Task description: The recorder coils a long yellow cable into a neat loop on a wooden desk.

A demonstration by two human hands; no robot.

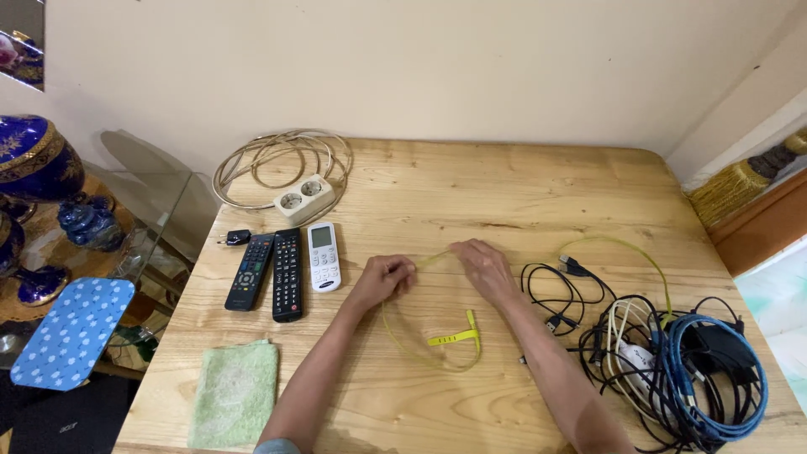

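Observation:
A thin yellow-green cable (420, 349) lies looped on the wooden table (504, 193), with a yellow strap tie (458, 338) across its lower loop. My left hand (382, 280) is closed on one stretch of the cable. My right hand (483, 265) pinches the same cable a little to the right, with a short span stretched between the two hands. The cable's far end curves past a black plug (574, 267) toward the pile at right.
A tangle of black, white and blue cables (681, 370) fills the right front corner. Two black remotes (269, 271), a white remote (324, 256), a car key (235, 238), a white extension socket with coiled cord (304, 197) and a green cloth (235, 393) lie at left. A glass side table with blue vases (38, 164) stands beyond the left edge.

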